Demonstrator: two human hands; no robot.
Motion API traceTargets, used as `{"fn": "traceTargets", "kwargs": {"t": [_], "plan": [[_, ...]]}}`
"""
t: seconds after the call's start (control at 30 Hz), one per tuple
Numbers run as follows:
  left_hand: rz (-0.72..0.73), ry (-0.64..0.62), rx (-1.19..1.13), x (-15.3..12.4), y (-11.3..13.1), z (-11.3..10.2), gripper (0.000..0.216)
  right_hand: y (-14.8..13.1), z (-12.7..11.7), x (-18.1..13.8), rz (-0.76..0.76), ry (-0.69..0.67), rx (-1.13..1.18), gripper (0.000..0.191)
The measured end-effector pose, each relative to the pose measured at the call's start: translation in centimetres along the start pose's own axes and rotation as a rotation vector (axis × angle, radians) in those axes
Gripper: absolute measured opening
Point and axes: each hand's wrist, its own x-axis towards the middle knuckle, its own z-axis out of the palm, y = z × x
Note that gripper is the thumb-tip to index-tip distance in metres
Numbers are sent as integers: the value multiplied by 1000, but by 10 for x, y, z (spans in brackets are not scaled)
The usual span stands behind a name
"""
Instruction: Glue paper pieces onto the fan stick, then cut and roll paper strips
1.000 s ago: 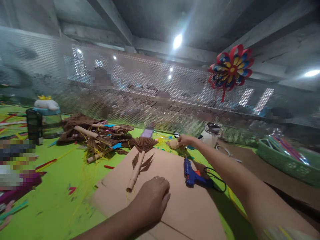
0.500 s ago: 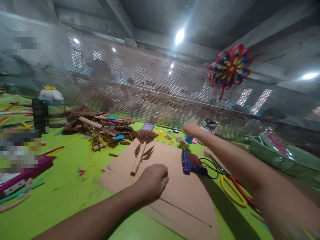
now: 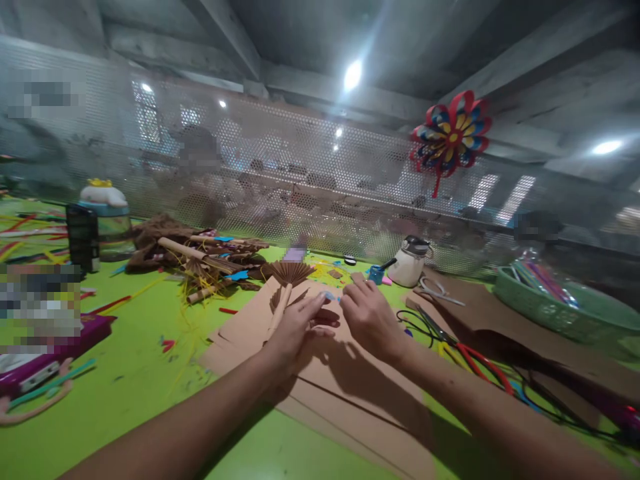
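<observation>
My left hand (image 3: pixel 303 323) is over the brown paper sheets (image 3: pixel 400 427), thumb and forefinger pinched on a small pale-blue piece (image 3: pixel 328 295). Close beside it, my right hand (image 3: pixel 370 313) has its fingers curled together. A trace of blue shows at its fingertips, but what it holds is mostly hidden. Behind my left hand lies a small pleated brown paper fan (image 3: pixel 290 273) with a rolled paper handle, partly covered. My right hand and forearm hide most of the blue glue gun. A small blue pot (image 3: pixel 376 274) with a dark stick in it stands beyond my right hand.
Scissors (image 3: pixel 487 367) with red and yellow handles and a black cord lie right of the paper. A green basket (image 3: pixel 565 310) and a white jug (image 3: pixel 407 263) stand farther back. Finished-looking paper fans (image 3: pixel 200 257) are heaped at left, near a purple box (image 3: pixel 65 347).
My right hand has come back from the blue pot to beside my left hand, covering the glue gun. My left hand has lifted and turned, with a small blue piece now at its fingertips.
</observation>
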Motion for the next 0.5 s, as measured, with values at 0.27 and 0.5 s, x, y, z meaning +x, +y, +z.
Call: {"fn": "traceTargets", "kwargs": {"t": [0.27, 0.5], "plan": [[17, 56, 92, 4, -7, -2, 15, -11, -14, -32, 264, 114, 405, 16], [-18, -73, 302, -2, -5, 4, 17, -8, -5, -47, 812, 60, 1085, 26]]}}
